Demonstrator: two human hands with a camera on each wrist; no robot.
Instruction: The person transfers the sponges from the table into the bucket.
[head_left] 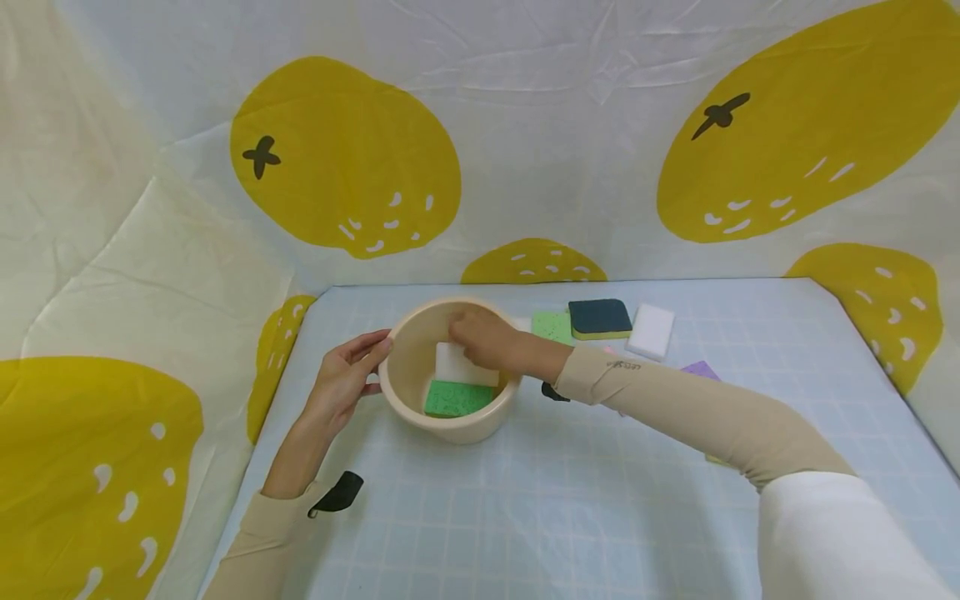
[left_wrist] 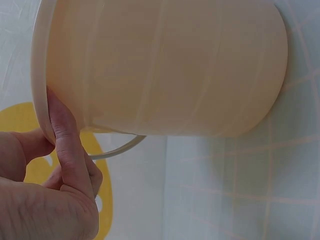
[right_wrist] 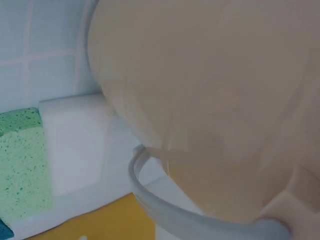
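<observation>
Your left fingers [left_wrist: 65, 132] pinch the left rim of the bucket [head_left: 465, 432]; inside, the white sponge [head_left: 456, 364] lies lengthwise left-to-right, just nearer than your curled right fingers [head_left: 459, 327], their grip unclear.

1. A small staged booth or corner; whether it stands in a home, a studio or elsewhere cannot be told.
2. Creased off-white cloth [head_left: 540, 150] walls in the back and both sides, printed with oversized yellow fruit [head_left: 345, 150].
3. The surface [head_left: 585, 517], pale blue with a faint light grid, reaches right up to that cloth.
4. A cream bucket [head_left: 468, 432] and assorted sponges [head_left: 551, 325] lend it a household-cleaning look.
</observation>
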